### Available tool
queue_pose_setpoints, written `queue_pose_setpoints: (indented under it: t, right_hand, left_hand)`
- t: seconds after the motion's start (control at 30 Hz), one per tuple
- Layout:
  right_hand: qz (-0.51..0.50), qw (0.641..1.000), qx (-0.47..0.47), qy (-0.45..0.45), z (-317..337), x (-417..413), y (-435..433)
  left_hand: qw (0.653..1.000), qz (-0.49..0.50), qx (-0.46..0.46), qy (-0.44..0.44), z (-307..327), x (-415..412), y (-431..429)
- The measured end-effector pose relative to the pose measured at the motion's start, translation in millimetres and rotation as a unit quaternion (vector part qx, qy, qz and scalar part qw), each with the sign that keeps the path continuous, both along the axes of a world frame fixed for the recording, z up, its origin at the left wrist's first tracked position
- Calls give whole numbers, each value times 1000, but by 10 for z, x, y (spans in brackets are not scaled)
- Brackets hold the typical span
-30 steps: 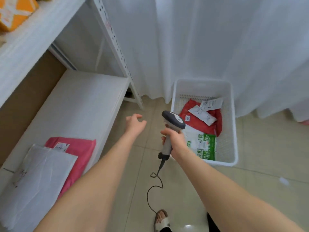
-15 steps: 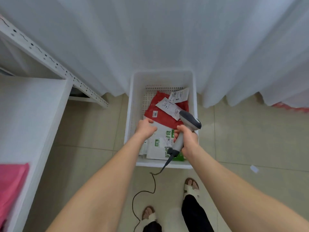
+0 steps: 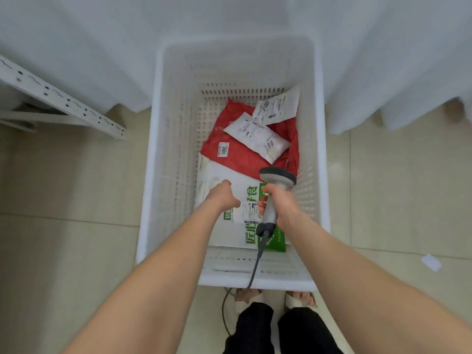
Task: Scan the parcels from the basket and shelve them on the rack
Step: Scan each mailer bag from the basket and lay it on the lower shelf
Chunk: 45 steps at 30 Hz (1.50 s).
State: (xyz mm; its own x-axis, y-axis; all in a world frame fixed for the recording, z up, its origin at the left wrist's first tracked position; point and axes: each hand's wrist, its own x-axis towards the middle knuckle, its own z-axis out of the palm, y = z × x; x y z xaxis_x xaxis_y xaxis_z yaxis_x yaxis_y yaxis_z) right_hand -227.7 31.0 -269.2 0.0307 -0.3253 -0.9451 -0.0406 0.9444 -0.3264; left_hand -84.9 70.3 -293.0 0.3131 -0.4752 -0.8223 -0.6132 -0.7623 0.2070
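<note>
- Compared with half a second ago, both hands have pushed deeper into the basket (image 3: 163,175). The view has closed in on it, so the rack shelf has gone from sight and only a rack post (image 3: 63,100) shows at the left.
- The left hand (image 3: 222,195) lies on the green parcel (image 3: 235,238) with its fingers curled down onto the wrapper. I cannot tell whether they actually have hold of it.
- The right hand (image 3: 281,203) is wrapped round the handle of the scanner (image 3: 277,177), whose head points away from the person, above the parcels.
- The cable (image 3: 256,264) runs from the handle over the near rim of the basket and down to the floor (image 3: 63,200).
- The green parcel lies flat at the near end of the basket, white with green print, with a barcode label between the two hands.
- A red parcel (image 3: 240,162) lies beyond it, its near edge overlapping the green one, and it carries a small sticker reading 2001.
- A white pouch (image 3: 256,136) rests on the red parcel.
- A flat white packet (image 3: 279,106) sits in the far right corner of the basket, just beside the pouch.
- The basket stands on the tiled floor against a white curtain (image 3: 102,47).
- Sandalled feet (image 3: 249,297) stand at its near edge.
- A paper scrap (image 3: 431,262) lies on the floor to the right.
</note>
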Motion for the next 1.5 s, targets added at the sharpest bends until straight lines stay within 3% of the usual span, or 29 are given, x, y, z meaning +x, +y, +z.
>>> queue_pose_setpoints:
  t: [0.3, 0.47, 0.57, 0.67, 0.87, 0.97, 1.07, 1.27, 1.4, 1.5]
  right_hand:
    - [18, 998, 36, -56, -1103, 37, -188]
    - [18, 997, 18, -71, -1275, 9, -239]
    - [28, 997, 6, -71, -1181, -19, -241]
    - [35, 997, -32, -59, -915, -46, -221]
    - [-8, 991, -124, -48, 117, 37, -203]
    - [46, 984, -171, -37, 734, 62, -198]
    - [109, 973, -201, -21, 1392, 78, -184]
    - [127, 968, -215, 16, 2687, 114, -98]
    - [81, 975, -206, 29, 3443, 256, 2]
    - [-27, 986, -161, -34, 3936, 381, 80]
  left_hand:
    - [977, -191, 61, -71, -1237, 135, -250]
    - [942, -292, 96, -132, -1427, 108, -185]
    - [947, -283, 65, -135, -1271, 130, -180]
    - [945, -288, 21, -154, -872, 183, -236]
    - [897, -377, -56, -225, 377, 124, -445]
    - [870, -423, -62, -245, 1092, 80, -546]
    - [866, -426, -123, -231, 1821, 52, -621]
    - [839, -466, -142, -240, 3408, 214, -694]
    - [782, -515, -209, -282, 4313, 323, -673]
    - [781, -441, -306, -319, 4821, 419, -543]
